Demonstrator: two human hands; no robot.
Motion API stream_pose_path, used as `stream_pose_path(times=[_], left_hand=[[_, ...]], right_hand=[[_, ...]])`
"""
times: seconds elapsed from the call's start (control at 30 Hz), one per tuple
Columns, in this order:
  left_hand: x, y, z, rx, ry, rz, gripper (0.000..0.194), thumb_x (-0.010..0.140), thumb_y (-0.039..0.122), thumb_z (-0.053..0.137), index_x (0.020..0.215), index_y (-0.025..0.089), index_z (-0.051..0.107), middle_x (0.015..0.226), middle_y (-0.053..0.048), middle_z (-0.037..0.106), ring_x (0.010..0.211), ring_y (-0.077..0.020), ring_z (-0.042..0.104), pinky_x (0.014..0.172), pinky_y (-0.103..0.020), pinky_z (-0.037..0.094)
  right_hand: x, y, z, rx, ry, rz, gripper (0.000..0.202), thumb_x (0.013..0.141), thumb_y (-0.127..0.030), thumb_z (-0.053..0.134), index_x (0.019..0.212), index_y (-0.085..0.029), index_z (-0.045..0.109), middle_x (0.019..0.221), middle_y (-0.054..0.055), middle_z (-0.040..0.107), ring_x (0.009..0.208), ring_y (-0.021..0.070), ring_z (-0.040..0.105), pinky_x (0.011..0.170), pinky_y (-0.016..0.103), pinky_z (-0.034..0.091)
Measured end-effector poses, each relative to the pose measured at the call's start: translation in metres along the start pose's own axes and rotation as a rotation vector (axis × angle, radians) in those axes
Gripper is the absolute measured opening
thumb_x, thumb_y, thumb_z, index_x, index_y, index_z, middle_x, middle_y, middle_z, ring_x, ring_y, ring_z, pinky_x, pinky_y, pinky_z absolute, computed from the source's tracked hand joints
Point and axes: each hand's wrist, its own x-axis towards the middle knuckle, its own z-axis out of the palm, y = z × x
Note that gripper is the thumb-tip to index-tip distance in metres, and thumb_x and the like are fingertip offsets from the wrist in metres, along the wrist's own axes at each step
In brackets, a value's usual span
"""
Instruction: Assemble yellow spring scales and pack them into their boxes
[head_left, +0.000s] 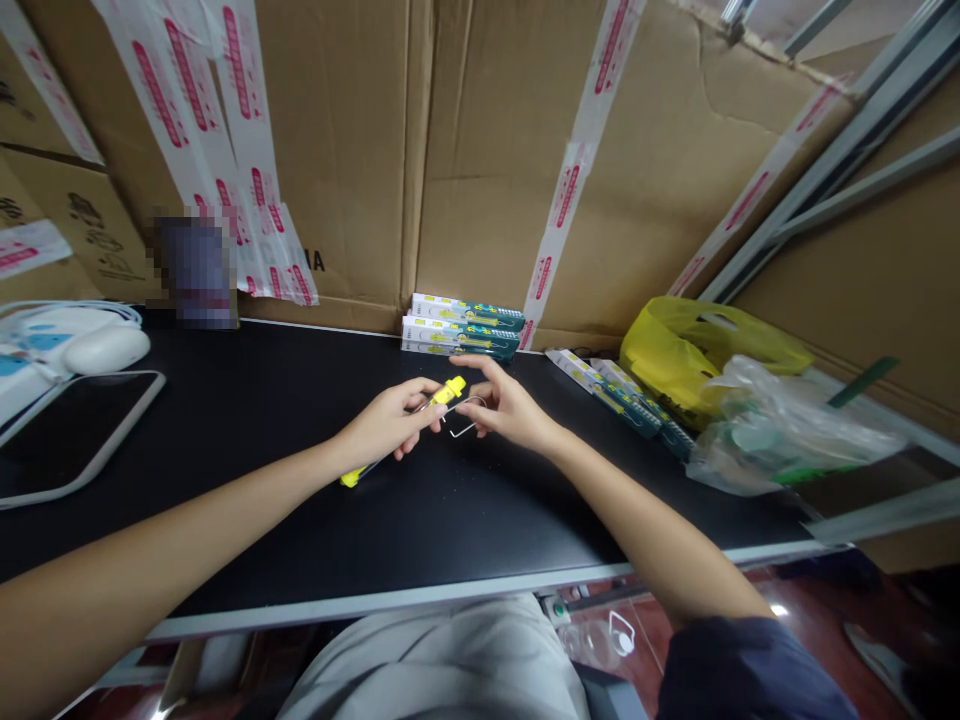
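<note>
Over the black tabletop, my left hand (397,415) is closed around a slim yellow-ended tool (450,390). One yellow end sticks out past my fingertips, and the other yellow end shows below my wrist; my palm and fingers hide the middle. My right hand (514,405) pinches a thin bent metal wire (463,432) between thumb and fingers, close beside the tool's upper end. Whether the wire is joined to the tool, I cannot tell. Behind my hands lie stacked slim printed boxes (461,325) picturing a yellow tool.
More slim boxes (622,400) lie to the right, beside a yellow plastic bag (660,345) and a clear plastic bag (780,430). At left are a phone (75,430) and a white power strip with cables (37,345). Taped cardboard (487,150) walls the back; a metal frame (847,170) stands right.
</note>
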Motion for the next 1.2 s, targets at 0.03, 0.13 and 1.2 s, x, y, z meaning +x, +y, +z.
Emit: stream_pose_path(times=[0.03, 0.13, 1.2], left_hand=[[-0.001, 0.0, 0.0, 0.018, -0.021, 0.003, 0.039, 0.086, 0.044, 0.057, 0.116, 0.02, 0.051, 0.077, 0.002, 0.059, 0.041, -0.0046, 0.047, 0.034, -0.016, 0.041], [-0.003, 0.003, 0.0, 0.022, -0.065, 0.009, 0.039, 0.085, 0.043, 0.058, 0.116, 0.02, 0.053, 0.076, 0.002, 0.059, 0.041, -0.0045, 0.047, 0.035, -0.016, 0.042], [-0.001, 0.005, 0.003, -0.151, -0.115, -0.106, 0.029, 0.088, 0.042, 0.055, 0.104, 0.018, 0.05, 0.068, 0.006, 0.053, 0.036, -0.0035, 0.045, 0.035, -0.019, 0.047]], right_hand=[[0.0, 0.0, -0.001, -0.05, -0.028, -0.002, 0.046, 0.086, -0.03, 0.063, 0.128, -0.023, 0.045, 0.062, -0.009, 0.051, 0.048, 0.006, 0.053, 0.048, 0.018, 0.052], [-0.001, 0.001, -0.003, -0.122, -0.07, -0.003, 0.037, 0.088, -0.032, 0.059, 0.122, -0.02, 0.055, 0.073, -0.004, 0.058, 0.053, 0.0068, 0.055, 0.052, 0.02, 0.053], [-0.002, -0.005, -0.005, -0.308, 0.168, -0.146, 0.014, 0.088, -0.03, 0.06, 0.086, -0.019, 0.051, 0.058, -0.008, 0.053, 0.046, 0.0062, 0.052, 0.051, 0.02, 0.043]])
